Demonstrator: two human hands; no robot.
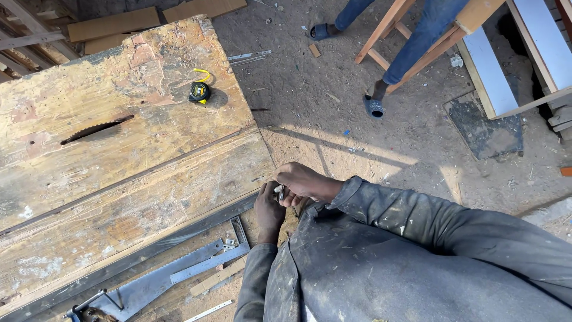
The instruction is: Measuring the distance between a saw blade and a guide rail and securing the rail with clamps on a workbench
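Hands meet just off the near edge of the table (119, 179), in front of the person's grey work jacket (417, 256). The right hand (305, 183) is curled over from above and the left hand (269, 209) comes up from below, both closed around a small light-coloured piece (279, 191) that shows only as a sliver between the fingers; what it is cannot be told. Judging by how little of it shows, it is likely light and rigid, easy to drop, and best pinched near its middle between thumb and fingertips, with the other hand steadying it. On the worn wooden table a saw blade (95, 129) pokes up through a slot, and a black and yellow tape measure (199, 91) lies well apart from the hands. Below the table edge a metal square (208, 262) and a handsaw (143, 289) rest on the ground. Farther off, another person's legs in jeans (417, 42) stand by a wooden frame (387, 30) on the sandy floor (369, 137).
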